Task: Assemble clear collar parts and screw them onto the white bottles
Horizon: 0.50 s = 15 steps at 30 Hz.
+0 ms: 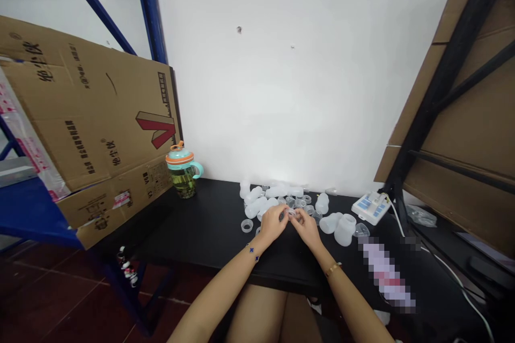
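Both of my hands are at the middle of the black table (pixel 209 230). My left hand (pixel 272 223) and my right hand (pixel 306 228) pinch a small clear plastic ring (pixel 291 214) between them, and their fingers hide much of it. Translucent plastic bottles (pixel 255 207) lie in a loose heap just beyond my hands. Among them are several clear plastic rings, and one clear ring (pixel 247 225) sits apart to the left of my left hand. Two wider frosted plastic cups (pixel 345 230) stand close to the right of my right hand.
A white device with blue panels (pixel 371 207) sits at the table's right, with a white cable (pixel 450 273) trailing down. A drink bottle with an orange lid (pixel 183 172) stands at the back left. A large cardboard sheet (pixel 88 123) leans on a blue shelf rack at left. A pixelated packet (pixel 386 273) lies front right.
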Tool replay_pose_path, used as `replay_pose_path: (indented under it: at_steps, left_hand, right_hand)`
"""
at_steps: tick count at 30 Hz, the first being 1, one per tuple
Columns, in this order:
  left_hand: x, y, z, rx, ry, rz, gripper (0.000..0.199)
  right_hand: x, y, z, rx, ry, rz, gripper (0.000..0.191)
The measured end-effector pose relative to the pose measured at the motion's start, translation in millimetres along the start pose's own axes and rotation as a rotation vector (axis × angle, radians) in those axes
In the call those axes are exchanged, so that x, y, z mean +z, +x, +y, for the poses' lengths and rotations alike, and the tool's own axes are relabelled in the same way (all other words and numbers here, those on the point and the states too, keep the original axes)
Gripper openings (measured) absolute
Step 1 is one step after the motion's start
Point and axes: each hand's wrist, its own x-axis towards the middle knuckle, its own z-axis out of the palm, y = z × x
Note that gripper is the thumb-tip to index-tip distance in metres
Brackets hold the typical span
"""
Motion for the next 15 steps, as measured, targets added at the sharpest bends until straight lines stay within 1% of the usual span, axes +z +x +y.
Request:
replay_pose_path:
  at_steps: [3,5,10,15]
  left_hand:
    - [0.7,-0.3,-0.4,0.032,0.006,0.012,0.024]
    - [0.5,-0.3,-0.1,0.04,0.013,0.017,0.026]
    - [-0.9,0.1,0.8,0.012,0.017,-0.022,0.03]
    - [-0.8,0.2,0.2,-0.004,0.013,-0.001,0.032]
  right_hand:
    - [-1.4,-0.3,-3.7,0.027,0.062,-0.041,0.039]
    - [-2.1,-0.4,-5.3,0.042,0.088,-0.045,0.041]
    - [-2.8,-0.2,-7.0,0.063,0.131,-0.048,0.043]
    - [-2.8,0.1,-8.3,0.062,0.141,-0.081,0.042]
